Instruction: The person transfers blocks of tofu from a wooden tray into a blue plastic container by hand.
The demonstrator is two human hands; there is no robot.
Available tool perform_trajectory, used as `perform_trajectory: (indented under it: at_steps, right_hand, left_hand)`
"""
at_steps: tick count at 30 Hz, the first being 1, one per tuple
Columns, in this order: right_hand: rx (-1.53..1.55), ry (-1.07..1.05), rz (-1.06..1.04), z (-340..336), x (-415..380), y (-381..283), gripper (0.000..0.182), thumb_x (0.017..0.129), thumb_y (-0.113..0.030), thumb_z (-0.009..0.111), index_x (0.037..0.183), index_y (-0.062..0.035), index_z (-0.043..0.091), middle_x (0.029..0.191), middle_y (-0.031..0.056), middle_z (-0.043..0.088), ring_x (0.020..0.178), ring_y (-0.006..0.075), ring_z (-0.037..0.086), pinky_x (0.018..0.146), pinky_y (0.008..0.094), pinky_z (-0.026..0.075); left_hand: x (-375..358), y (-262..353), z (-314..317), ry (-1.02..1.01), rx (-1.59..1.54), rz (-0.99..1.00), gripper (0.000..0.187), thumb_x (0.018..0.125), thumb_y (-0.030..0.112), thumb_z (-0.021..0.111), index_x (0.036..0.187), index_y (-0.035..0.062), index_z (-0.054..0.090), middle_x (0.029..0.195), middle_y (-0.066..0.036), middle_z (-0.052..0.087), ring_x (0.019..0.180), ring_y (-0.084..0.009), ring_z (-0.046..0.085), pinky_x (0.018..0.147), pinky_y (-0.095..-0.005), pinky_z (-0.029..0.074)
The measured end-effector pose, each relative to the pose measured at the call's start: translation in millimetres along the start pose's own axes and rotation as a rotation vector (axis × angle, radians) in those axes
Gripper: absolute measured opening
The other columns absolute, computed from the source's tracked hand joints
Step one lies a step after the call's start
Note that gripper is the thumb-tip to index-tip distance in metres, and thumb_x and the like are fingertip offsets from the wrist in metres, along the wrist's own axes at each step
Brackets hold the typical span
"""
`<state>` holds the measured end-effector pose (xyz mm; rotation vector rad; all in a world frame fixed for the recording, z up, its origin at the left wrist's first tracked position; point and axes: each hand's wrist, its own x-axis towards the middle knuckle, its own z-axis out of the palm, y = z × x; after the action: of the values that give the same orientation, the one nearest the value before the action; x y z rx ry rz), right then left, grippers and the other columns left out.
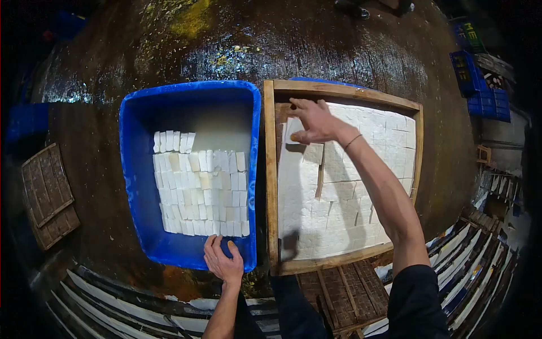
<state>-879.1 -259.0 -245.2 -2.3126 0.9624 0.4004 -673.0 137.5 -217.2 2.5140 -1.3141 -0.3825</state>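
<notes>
Over the far left corner of the white tofu slab (339,226), my right hand (317,121) spreads its fingers and thumb, reaching around the end of a tofu piece (291,129). The slab lies in a wooden frame (271,186) and is scored into blocks, with a dark gap between pieces below my hand. On the left stands a blue tub (131,186) of cloudy water with rows of tofu blocks (197,192) in it. My left hand (223,259) is at the tub's near side, its fingers loosely bent and apart, holding nothing.
Slatted wooden boards (48,189) lie on the wet floor (96,169) at the left. Another slatted board (344,294) is below the frame, near my legs. Blue crates (480,90) stand at the far right. A person's shoes (353,8) show at the top.
</notes>
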Motion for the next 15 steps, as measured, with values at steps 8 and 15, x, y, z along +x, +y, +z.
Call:
perform_trajectory:
  at_steps: [8, 15]
  right_hand:
    - [-0.046, 0.277, -0.026, 52.8, -28.2, -39.5, 0.076, 0.065, -0.031, 0.079, 0.127, -0.001, 0.048, 0.115, 0.0197, 0.054, 0.113, 0.0356, 0.052, 0.093, 0.0503, 0.043]
    - [0.435, 0.083, -0.103, 13.6, -50.2, -46.8, 0.075, 0.063, -0.026, 0.083, 0.127, -0.0023, 0.051, 0.118, 0.023, 0.056, 0.11, 0.0408, 0.057, 0.095, 0.045, 0.047]
  left_hand:
    - [22.2, 61.0, -13.6, 0.114, -0.614, 0.018, 0.03, 0.09, 0.007, 0.057, 0.117, -0.0036, 0.055, 0.125, -0.016, 0.049, 0.116, -0.0277, 0.049, 0.097, -0.0361, 0.041]
    - [52.0, 154.4, 27.7, -0.349, -1.616, -0.56, 0.052, 0.101, 0.028, 0.047, 0.146, 0.0055, 0.033, 0.136, -0.014, 0.047, 0.12, -0.0258, 0.052, 0.106, -0.0419, 0.04]
